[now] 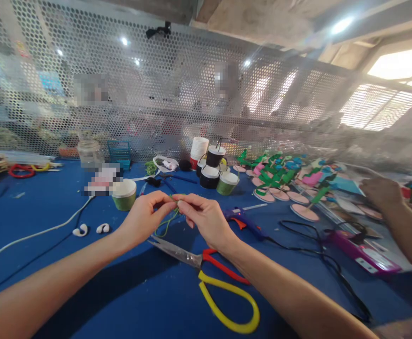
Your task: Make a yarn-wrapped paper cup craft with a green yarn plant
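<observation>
Between my two hands is a thin green cord [171, 219], pinched at the fingertips with a loop hanging below. My left hand [148, 213] is closed on it from the left, thumb against forefinger. From the right, my right hand [206, 217] pinches the same cord, its fingertips touching those of the left. Just below lie large scissors [188, 256] with one red and one yellow handle, blades parted a little. A small green-and-white paper cup [124, 195] stands left of my left hand. Right of my right hand rests a blue glue gun [246, 223].
Small black and green cups [210, 176] with cord handles cluster behind my hands. Several pink discs with green figures [275, 181] crowd the right. A purple power strip [365, 254] and black cables lie near another person's hand [383, 193]. White earbuds [81, 230] lie left.
</observation>
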A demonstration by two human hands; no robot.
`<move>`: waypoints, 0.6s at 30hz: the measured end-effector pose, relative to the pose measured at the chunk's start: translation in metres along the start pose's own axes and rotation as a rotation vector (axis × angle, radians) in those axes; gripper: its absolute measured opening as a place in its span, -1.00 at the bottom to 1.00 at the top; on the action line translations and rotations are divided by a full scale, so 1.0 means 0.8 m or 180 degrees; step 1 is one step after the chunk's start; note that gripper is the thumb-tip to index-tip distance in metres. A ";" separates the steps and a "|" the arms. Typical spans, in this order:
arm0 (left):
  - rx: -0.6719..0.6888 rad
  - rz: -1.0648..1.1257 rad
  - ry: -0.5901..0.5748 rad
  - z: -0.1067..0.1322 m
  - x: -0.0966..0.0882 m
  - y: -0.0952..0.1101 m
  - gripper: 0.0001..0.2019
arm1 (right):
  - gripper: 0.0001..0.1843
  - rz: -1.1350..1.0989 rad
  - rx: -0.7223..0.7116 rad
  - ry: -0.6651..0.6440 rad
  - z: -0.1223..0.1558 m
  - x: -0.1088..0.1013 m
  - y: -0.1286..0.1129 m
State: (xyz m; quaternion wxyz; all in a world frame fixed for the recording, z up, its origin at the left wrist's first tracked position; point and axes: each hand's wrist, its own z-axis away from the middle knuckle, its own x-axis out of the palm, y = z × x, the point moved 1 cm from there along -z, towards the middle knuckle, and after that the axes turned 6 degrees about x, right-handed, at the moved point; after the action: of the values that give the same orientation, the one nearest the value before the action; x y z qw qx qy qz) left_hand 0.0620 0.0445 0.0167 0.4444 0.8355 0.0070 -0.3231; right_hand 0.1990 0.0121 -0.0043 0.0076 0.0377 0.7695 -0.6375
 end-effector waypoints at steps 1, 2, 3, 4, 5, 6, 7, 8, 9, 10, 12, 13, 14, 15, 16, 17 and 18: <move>0.0082 -0.0073 0.0086 -0.001 -0.001 -0.002 -0.83 | -0.69 -0.0041 0.0031 -0.0068 0.000 0.001 0.001; 0.0144 -0.0137 0.0167 -0.001 -0.001 -0.003 -0.83 | -0.63 -0.0075 0.0085 -0.0163 0.000 0.001 0.002; 0.0191 -0.0198 0.0239 -0.002 -0.002 -0.004 -0.83 | -0.57 -0.0105 0.0164 -0.0272 0.000 0.002 0.002; 0.0222 -0.0263 0.0310 -0.002 -0.004 -0.005 -0.83 | -0.53 -0.0126 0.0251 -0.0370 0.000 0.002 0.003; 0.0251 -0.0333 0.0366 -0.002 -0.005 -0.006 -0.84 | -0.51 -0.0132 0.0328 -0.0442 0.000 0.002 0.003; 0.0286 -0.0412 0.0405 -0.003 -0.006 -0.007 -0.84 | -0.53 -0.0136 0.0377 -0.0460 0.000 0.002 0.002; 0.0322 -0.0491 0.0429 -0.003 -0.007 -0.007 -0.84 | -0.59 -0.0147 0.0389 -0.0410 0.000 0.002 0.002; 0.0356 -0.0555 0.0443 -0.003 -0.008 -0.008 -0.84 | -0.67 -0.0166 0.0366 -0.0296 -0.001 0.000 0.000; 0.0388 -0.0606 0.0448 -0.003 -0.008 -0.008 -0.85 | -0.74 -0.0186 0.0327 -0.0152 -0.001 -0.001 -0.002; 0.0420 -0.0646 0.0447 -0.003 -0.008 -0.008 -0.85 | -0.76 -0.0207 0.0299 -0.0012 -0.001 -0.003 -0.003; 0.0470 -0.0694 0.0439 -0.003 -0.007 -0.009 -0.86 | -0.71 -0.0253 0.0302 0.0225 -0.002 -0.007 -0.007; 0.0494 -0.0708 0.0435 -0.002 -0.007 -0.009 -0.87 | -0.67 -0.0260 0.0313 0.0291 -0.002 -0.009 -0.009; 0.0523 -0.0722 0.0431 -0.002 -0.006 -0.008 -0.87 | -0.63 -0.0261 0.0317 0.0320 -0.002 -0.010 -0.010; 0.0557 -0.0736 0.0427 -0.002 -0.006 -0.008 -0.88 | -0.60 -0.0258 0.0317 0.0318 -0.002 -0.012 -0.011; 0.0598 -0.0751 0.0426 -0.001 -0.005 -0.007 -0.88 | -0.59 -0.0251 0.0316 0.0288 -0.003 -0.013 -0.012; 0.0645 -0.0771 0.0422 -0.001 -0.005 -0.007 -0.88 | -0.60 -0.0236 0.0318 0.0236 -0.003 -0.014 -0.013; 0.0694 -0.0793 0.0415 0.000 -0.005 -0.007 -0.88 | -0.62 -0.0215 0.0328 0.0178 -0.003 -0.015 -0.013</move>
State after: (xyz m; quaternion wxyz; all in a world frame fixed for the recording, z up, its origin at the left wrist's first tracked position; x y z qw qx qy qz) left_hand 0.0572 0.0490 0.0152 0.3064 0.8906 0.1042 -0.3196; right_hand 0.2105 0.0123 0.0073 -0.0374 0.0298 0.7364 -0.6749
